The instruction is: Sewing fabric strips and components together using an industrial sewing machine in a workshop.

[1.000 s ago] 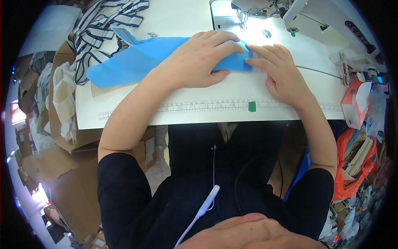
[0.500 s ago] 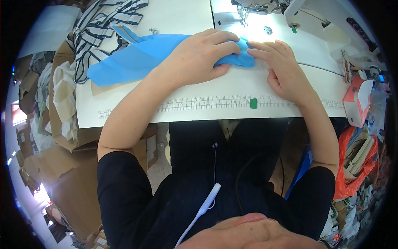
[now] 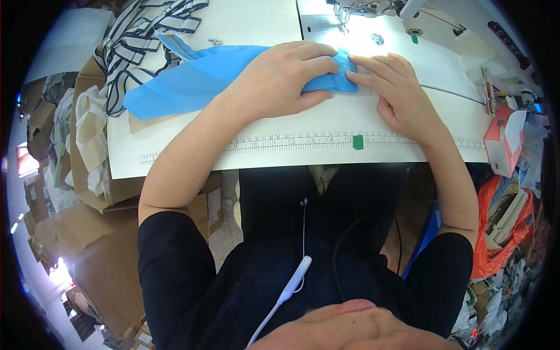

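Note:
A long piece of blue fabric [image 3: 181,87] lies across the white sewing table, with a beige layer [image 3: 153,123] showing beneath its near left edge. My left hand [image 3: 289,79] rests over the right part of the fabric, its fingers bent onto the cloth and the thumb at the near edge. At the fabric's right end, puckered between my hands, the outstretched fingertips of my right hand [image 3: 396,93] touch the cloth. My right thumb stays apart from it. The lit needle area of a sewing machine [image 3: 344,26] stands just beyond my fingers.
Striped fabric strips [image 3: 131,49] are heaped at the table's far left. A ruler strip [image 3: 291,142] runs along the front edge. Small scissors [image 3: 489,92] and a pink-and-white box [image 3: 504,140] are at the right. Cardboard boxes [image 3: 99,262] stand left; a red bag [image 3: 487,233] hangs right.
The blue fabric's right end has become more puckered between my hands. My right fingers have shifted slightly away from me; my left hand has hardly moved.

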{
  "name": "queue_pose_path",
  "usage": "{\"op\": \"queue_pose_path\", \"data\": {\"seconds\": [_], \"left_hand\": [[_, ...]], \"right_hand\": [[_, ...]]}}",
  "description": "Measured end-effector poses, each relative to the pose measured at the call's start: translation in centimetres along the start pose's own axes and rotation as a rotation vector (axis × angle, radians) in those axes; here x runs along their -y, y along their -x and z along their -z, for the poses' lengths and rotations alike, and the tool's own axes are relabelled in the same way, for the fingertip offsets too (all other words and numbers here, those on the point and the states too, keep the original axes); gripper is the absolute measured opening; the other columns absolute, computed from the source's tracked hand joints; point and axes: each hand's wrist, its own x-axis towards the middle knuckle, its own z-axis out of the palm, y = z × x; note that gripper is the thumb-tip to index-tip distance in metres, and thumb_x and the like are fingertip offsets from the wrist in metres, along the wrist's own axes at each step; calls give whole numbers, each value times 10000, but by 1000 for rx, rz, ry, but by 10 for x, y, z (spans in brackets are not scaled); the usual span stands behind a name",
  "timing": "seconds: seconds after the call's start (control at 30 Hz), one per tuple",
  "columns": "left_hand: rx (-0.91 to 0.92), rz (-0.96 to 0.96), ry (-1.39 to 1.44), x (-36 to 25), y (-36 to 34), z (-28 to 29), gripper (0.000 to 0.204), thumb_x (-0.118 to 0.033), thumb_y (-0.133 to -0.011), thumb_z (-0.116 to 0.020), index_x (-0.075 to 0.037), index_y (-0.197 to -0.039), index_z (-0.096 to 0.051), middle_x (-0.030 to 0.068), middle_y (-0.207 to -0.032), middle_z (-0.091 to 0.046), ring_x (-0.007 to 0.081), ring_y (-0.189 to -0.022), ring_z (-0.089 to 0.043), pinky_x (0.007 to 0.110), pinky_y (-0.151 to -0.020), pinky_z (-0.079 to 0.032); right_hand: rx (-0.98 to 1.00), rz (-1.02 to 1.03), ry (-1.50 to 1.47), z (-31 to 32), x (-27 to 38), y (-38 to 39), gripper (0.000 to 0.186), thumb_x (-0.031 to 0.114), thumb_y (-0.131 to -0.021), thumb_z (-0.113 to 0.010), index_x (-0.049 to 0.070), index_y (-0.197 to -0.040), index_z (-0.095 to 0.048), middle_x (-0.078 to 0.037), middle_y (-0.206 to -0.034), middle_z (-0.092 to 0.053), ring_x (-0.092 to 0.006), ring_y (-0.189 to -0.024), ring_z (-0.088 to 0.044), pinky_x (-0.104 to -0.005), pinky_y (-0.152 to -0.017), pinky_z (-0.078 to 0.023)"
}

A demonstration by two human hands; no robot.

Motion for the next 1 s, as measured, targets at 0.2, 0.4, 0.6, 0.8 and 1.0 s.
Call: {"op": "queue_pose_path", "data": {"seconds": [0.2,0.4,0.6,0.8,1.0], "left_hand": [[-39,8,0,0,0,-3,241,-208,-804,-713,-100,-1007,-640,71,-1211,-617,271,-1043,-618,362,-874,-516],[-59,-10,-11,1,-1,-6,171,-187,-833,-682,-96,-972,-641,61,-1194,-635,264,-1032,-627,354,-852,-523],[-63,-1,29,-1,-2,-2,181,-183,-822,-691,-95,-971,-642,60,-1185,-639,281,-1094,-602,379,-904,-497],[-101,23,36,-3,-4,-6,223,-189,-789,-718,-97,-980,-649,53,-1170,-646,283,-1147,-576,399,-953,-464],[-80,54,62,-4,-2,-6,254,-179,-758,-739,-99,-984,-656,54,-1176,-643,278,-1143,-575,403,-960,-459]], "right_hand": [[-3,6,10,-2,-1,2,517,-50,-753,-506,169,-1208,-617,-56,-1339,-529,-227,-1249,-474,-493,-1123,-241],[2,1,9,-2,-1,1,527,-49,-751,-500,179,-1211,-620,-50,-1334,-531,-224,-1250,-471,-511,-1117,-247],[12,-6,8,1,-1,0,539,-52,-735,-520,182,-1209,-623,-56,-1326,-532,-238,-1238,-475,-509,-1114,-249],[13,-9,-10,4,0,-1,538,-47,-718,-540,183,-1197,-628,-58,-1322,-532,-248,-1224,-480,-494,-1093,-271],[27,-32,-55,3,2,-1,535,-38,-716,-554,184,-1197,-627,-50,-1311,-533,-249,-1218,-481,-514,-1089,-269]]}}
